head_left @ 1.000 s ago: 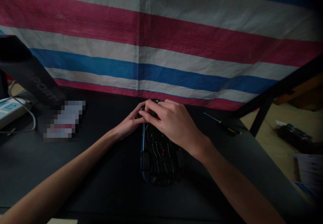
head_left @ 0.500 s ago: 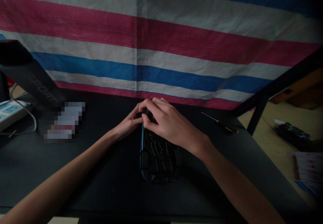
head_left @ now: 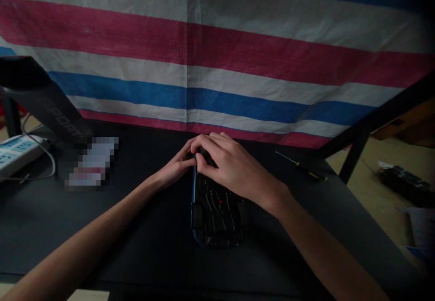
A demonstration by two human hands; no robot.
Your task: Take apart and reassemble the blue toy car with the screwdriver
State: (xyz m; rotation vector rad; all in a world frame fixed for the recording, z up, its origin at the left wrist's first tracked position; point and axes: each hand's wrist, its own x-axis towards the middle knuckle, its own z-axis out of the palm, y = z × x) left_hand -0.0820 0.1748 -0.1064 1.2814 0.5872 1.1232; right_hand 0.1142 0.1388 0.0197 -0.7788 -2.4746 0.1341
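A dark toy car point(head_left: 215, 212) lies upside down on the black table point(head_left: 136, 228), its underside and wheels facing up, a blue edge along its left side. My right hand point(head_left: 234, 167) covers the car's far end, fingers curled and pinched on a small dark part there. My left hand point(head_left: 175, 167) comes in from the left and presses its fingertips against the same far end. What sits between the fingers is hidden.
A thin screwdriver point(head_left: 302, 167) with a yellow-marked handle lies to the right. A white power strip point(head_left: 15, 154) with cable sits far left beside a dark stand point(head_left: 44, 106). A blurred-out card point(head_left: 91, 163) lies left of centre. A striped tarp point(head_left: 217, 56) hangs behind.
Both hands stay at the car's far end; the right fingers have shifted slightly on the small part. The view has drifted a little.
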